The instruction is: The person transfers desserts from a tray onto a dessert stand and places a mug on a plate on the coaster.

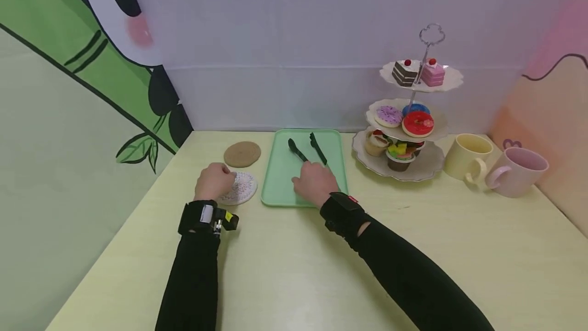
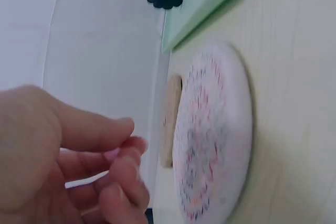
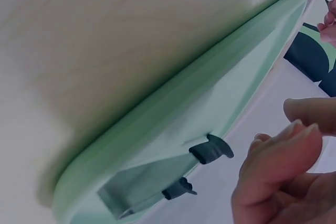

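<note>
My left hand [image 1: 215,182] hovers at the left edge of a round white mat with coloured speckles [image 1: 243,188]. In the left wrist view its fingers are loosely bent, thumb near the index finger, holding nothing, apart from the mat. Over the mint green tray [image 1: 281,194] is my right hand [image 1: 317,184]. On that tray lies a pair of tongs with black tips [image 1: 318,149], spread apart and pointing away; the hand hides their rear in the head view. The right wrist view shows the fingers bent, with space between them and the tongs [image 3: 210,149].
Behind the speckled mat lies a round tan mat [image 1: 242,154]. Right of the tray stands a three-tier stand [image 1: 429,167] with toy cakes, doughnuts and cupcakes. Farther right are a yellow mug [image 1: 464,160] and a pink mug [image 1: 519,175]. A printed cloth [image 1: 275,40] hangs behind the table.
</note>
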`<state>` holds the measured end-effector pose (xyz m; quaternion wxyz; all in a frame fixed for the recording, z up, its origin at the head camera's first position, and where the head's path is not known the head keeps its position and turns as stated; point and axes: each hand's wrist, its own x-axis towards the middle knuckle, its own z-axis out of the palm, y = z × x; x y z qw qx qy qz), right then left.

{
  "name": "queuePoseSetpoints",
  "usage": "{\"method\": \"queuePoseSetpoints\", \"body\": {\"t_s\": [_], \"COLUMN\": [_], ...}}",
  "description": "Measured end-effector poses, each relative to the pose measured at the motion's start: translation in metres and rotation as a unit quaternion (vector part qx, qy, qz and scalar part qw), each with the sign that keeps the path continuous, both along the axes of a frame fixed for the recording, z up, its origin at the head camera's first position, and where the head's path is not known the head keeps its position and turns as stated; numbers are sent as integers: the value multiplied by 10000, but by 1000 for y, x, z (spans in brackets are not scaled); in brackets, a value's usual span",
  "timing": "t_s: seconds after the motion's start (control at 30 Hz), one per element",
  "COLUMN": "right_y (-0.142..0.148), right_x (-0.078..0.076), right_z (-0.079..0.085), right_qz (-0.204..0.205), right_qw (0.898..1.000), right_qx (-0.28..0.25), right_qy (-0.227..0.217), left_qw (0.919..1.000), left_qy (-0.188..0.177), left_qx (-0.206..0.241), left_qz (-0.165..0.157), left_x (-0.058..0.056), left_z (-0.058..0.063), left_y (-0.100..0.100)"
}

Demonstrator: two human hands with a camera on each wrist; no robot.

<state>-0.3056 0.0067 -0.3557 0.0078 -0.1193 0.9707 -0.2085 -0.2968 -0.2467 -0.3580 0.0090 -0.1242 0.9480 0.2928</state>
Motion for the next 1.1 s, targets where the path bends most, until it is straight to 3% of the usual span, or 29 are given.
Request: {"method": "queuePoseSetpoints", "body": {"t_s": [0.13,0.27,0.57,0.83,1.1], "right_y": [-8,-13,-27,-37,-43], "right_x": [1,5,17,23,26], "right_z": [-2,-4,-4,-4,-7], "right_qz": [71,175,503,659,660], "right_qw": [9998,9994,9983,9968,9968], "right_qx": [-133,-297,-296,-443,-419], "right_qy": [-98,-64,-32,-90,-165], "left_qw": [9982,9959,9900,9855,9793], "left_qy": [5,-173,-761,-1126,-1194], "left_qx": [83,220,726,938,1299], "left_qz": [589,855,939,853,989], "left_x": [4,5,4,1,2], "left_z": [-1,-6,-16,-13,-10], "left_y": [-16,-27,-34,-34,-39]}}
